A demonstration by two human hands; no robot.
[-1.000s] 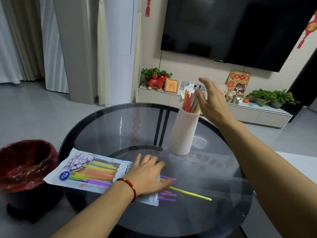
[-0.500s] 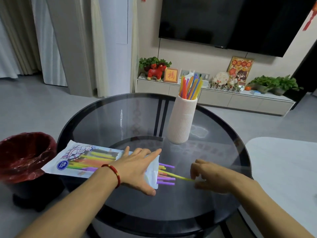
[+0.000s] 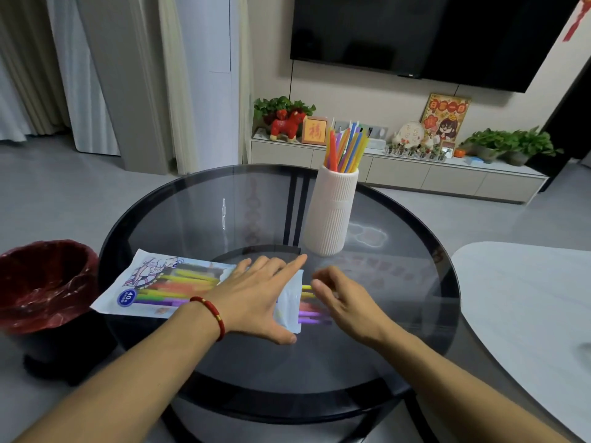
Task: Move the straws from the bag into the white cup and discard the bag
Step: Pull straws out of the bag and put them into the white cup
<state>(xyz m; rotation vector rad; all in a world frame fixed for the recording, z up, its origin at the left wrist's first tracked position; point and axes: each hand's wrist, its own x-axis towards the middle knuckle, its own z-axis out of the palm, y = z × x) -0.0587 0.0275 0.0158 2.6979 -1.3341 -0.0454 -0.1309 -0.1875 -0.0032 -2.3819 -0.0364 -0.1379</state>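
Note:
A printed plastic bag (image 3: 166, 282) of coloured straws lies flat on the round glass table (image 3: 208, 219), its mouth facing right. My left hand (image 3: 256, 298) presses flat on the bag's right half, fingers spread. Several straw ends (image 3: 311, 314), purple, pink and yellow, poke out of the mouth. My right hand (image 3: 348, 302) hovers at those ends with blurred, loosely curled fingers, thumb and forefinger apart. The ribbed white cup (image 3: 332, 215) stands upright behind the hands, holding several straws (image 3: 343, 151).
A bin with a red liner (image 3: 48, 282) stands on the floor left of the table, beside the bag's closed end. A white table (image 3: 527, 298) lies to the right. A TV cabinet with plants and ornaments (image 3: 415, 174) lines the far wall.
My right hand came down from the cup to the table, then slid left to the bag's mouth. The long yellow straw that lay pulled out is no longer visible. The left hand stayed on the bag.

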